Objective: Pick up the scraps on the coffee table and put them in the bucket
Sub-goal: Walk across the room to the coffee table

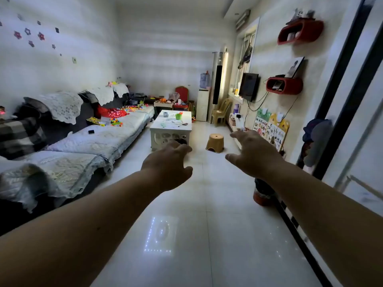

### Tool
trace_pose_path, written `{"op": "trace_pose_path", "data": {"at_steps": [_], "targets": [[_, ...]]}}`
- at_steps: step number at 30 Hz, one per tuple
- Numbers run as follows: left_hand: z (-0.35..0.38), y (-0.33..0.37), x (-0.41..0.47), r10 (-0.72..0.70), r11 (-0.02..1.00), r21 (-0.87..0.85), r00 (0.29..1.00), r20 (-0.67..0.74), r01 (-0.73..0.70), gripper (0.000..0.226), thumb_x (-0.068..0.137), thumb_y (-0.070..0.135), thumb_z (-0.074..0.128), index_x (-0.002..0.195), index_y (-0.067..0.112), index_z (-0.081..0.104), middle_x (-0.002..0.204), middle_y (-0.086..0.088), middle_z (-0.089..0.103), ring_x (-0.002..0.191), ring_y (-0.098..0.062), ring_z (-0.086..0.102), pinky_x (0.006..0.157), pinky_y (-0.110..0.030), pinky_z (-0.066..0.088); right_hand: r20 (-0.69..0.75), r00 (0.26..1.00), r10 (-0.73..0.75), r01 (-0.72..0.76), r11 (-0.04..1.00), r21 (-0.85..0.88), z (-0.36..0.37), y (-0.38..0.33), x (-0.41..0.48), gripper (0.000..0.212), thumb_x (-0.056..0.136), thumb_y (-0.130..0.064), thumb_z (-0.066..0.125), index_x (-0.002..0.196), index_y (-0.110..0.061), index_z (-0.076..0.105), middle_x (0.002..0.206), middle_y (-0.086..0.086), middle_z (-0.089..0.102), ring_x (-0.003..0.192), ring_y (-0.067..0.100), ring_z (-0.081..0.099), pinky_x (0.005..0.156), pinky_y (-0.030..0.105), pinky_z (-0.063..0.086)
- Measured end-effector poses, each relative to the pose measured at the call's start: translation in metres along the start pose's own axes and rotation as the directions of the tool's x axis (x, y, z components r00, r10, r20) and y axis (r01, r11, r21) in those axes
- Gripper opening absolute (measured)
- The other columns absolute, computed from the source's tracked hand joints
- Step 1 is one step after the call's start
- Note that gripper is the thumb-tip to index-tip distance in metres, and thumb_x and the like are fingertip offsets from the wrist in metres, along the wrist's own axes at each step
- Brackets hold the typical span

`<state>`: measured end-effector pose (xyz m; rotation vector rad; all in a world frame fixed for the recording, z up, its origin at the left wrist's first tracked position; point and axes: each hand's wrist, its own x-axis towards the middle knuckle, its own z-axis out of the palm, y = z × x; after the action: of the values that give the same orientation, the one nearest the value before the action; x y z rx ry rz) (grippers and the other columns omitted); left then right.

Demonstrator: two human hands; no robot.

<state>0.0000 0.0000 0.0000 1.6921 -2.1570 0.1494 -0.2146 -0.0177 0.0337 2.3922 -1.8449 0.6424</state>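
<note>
A white coffee table (pixel 157 126) stands far ahead beside the sofa. Pale paper scraps (pixel 173 121) lie scattered on its top, too small to make out singly. A small green bucket (pixel 178 116) stands upright on the table's far half, with a grey cup (pixel 165 114) to its left. My left hand (pixel 169 166) and my right hand (pixel 253 154) are stretched out in front of me over the floor, well short of the table. Both hold nothing and their fingers are spread.
A long sofa (pixel 87 137) with toys on it runs along the left wall. A brown plastic stool (pixel 215 142) sits on the floor right of the table. A red-and-dark object (pixel 263 193) stands by the right wall. Glossy tiled floor (pixel 207 204) stretches ahead.
</note>
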Motion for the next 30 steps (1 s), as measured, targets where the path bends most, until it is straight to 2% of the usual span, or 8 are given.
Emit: {"op": "trace_pose_path", "data": {"at_steps": [6, 12, 18, 26, 30], "targets": [[0.043, -0.049, 0.079, 0.010, 1.000, -0.015, 0.997, 0.079, -0.009, 0.048, 0.085, 0.045, 0.054, 0.130, 0.031, 0.047, 0.136, 0.002, 0.048, 0.116, -0.020, 0.053, 0.079, -0.030, 0.045, 0.096, 0.992, 0.083, -0.083, 0.997, -0.007, 0.067, 0.004, 0.073, 0.065, 0.084, -0.045, 0.061, 0.141, -0.027, 0.037, 0.145, 0.006, 0.041, 0.127, 0.027, 0.046, 0.099, 0.045, 0.046], [0.080, -0.093, 0.154, 0.035, 0.998, -0.050, 0.990, 0.135, -0.029, 0.045, 0.084, 0.043, 0.055, 0.128, 0.031, 0.050, 0.135, 0.002, 0.048, 0.114, -0.020, 0.053, 0.085, -0.033, 0.047, 0.181, 0.970, 0.163, -0.169, 0.985, 0.019, 0.120, 0.013, 0.141, 0.065, 0.084, -0.045, 0.060, 0.141, -0.030, 0.035, 0.148, 0.004, 0.038, 0.130, 0.025, 0.045, 0.103, 0.047, 0.042], [0.130, -0.117, 0.218, 0.009, 0.995, -0.097, 0.978, 0.210, 0.011, 0.044, 0.084, 0.043, 0.055, 0.126, 0.031, 0.051, 0.128, 0.004, 0.051, 0.106, -0.018, 0.056, 0.080, -0.031, 0.045, 0.264, 0.943, 0.201, -0.209, 0.978, 0.000, 0.164, 0.038, 0.202, 0.061, 0.085, -0.043, 0.058, 0.141, -0.029, 0.037, 0.147, 0.005, 0.037, 0.129, 0.025, 0.045, 0.105, 0.045, 0.039], [0.212, -0.130, 0.346, -0.009, 0.998, -0.059, 0.967, 0.253, 0.025, 0.044, 0.084, 0.043, 0.054, 0.126, 0.033, 0.050, 0.131, 0.005, 0.048, 0.109, -0.018, 0.054, 0.079, -0.031, 0.044, 0.359, 0.913, 0.193, -0.209, 0.978, 0.008, 0.228, 0.113, 0.315, 0.058, 0.084, -0.045, 0.057, 0.138, -0.032, 0.040, 0.147, -0.001, 0.036, 0.125, 0.021, 0.048, 0.103, 0.040, 0.039], [0.252, -0.121, 0.437, -0.007, 0.998, -0.056, 0.965, 0.262, 0.023, 0.047, 0.083, 0.043, 0.055, 0.128, 0.031, 0.049, 0.133, 0.003, 0.048, 0.112, -0.020, 0.053, 0.086, -0.037, 0.049, 0.377, 0.908, 0.182, -0.200, 0.980, 0.010, 0.250, 0.168, 0.390, 0.057, 0.084, -0.046, 0.057, 0.137, -0.032, 0.042, 0.147, -0.001, 0.036, 0.127, 0.021, 0.047, 0.103, 0.040, 0.038]]}}
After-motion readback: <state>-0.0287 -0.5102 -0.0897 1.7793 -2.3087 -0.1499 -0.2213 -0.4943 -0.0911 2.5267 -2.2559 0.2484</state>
